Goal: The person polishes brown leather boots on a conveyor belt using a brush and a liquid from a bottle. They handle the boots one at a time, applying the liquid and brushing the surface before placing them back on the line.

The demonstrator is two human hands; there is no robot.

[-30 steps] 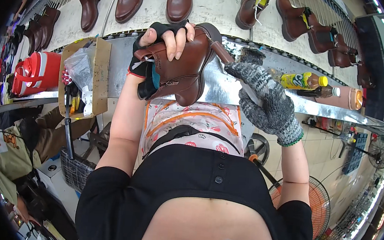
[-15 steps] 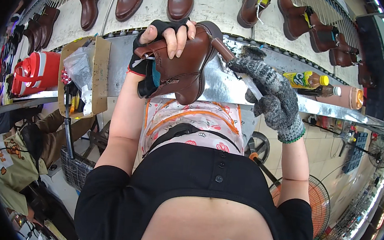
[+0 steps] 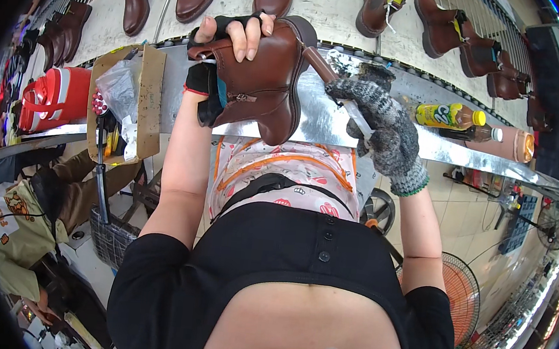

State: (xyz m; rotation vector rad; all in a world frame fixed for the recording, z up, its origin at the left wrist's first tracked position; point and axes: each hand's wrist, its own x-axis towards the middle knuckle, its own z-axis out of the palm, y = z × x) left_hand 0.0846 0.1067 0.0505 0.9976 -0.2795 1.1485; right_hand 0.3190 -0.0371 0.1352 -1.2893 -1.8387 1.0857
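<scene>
Metal bench (image 3: 337, 123): bottles (image 3: 449, 115), cardboard (image 3: 147, 103).

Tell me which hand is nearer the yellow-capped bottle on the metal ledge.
Right. The right hand, in a grey knit glove, is just left of the bottle; the left hand grips the brown leather boot, farther left.

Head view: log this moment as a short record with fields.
left hand: fingerless black glove, grips brown boot from above
boot pose: held over metal bench edge, sole toward the right
right hand: grey knit glove, holds brush at the sole
behind: conveyor with more brown boots
right of bench: yellow bottle
</scene>
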